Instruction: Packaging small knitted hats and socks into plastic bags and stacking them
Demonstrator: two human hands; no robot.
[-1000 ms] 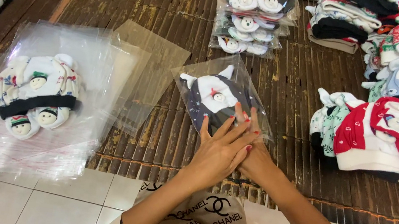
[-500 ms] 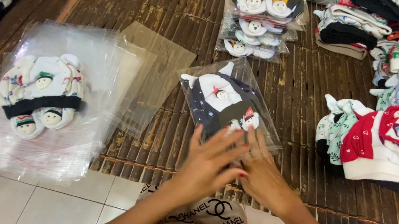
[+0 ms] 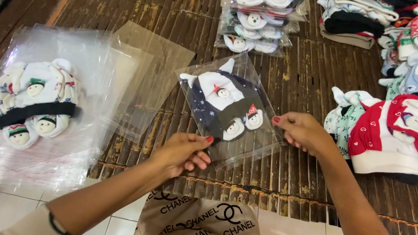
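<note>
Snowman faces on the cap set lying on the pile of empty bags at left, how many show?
3: one on the cap set, upper middle, and two side by side at its lower edge. Others may be hidden underneath.

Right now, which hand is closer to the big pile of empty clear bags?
Left. The left hand pinches the packed bag's near edge, just right of the clear bag pile. The right hand holds its far side.

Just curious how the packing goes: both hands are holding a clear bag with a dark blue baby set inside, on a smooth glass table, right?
Not quite. The left hand and right hand do hold the clear bag with the dark blue set, but the head view shows it lying on a slatted bamboo platform, not a glass table.
</note>
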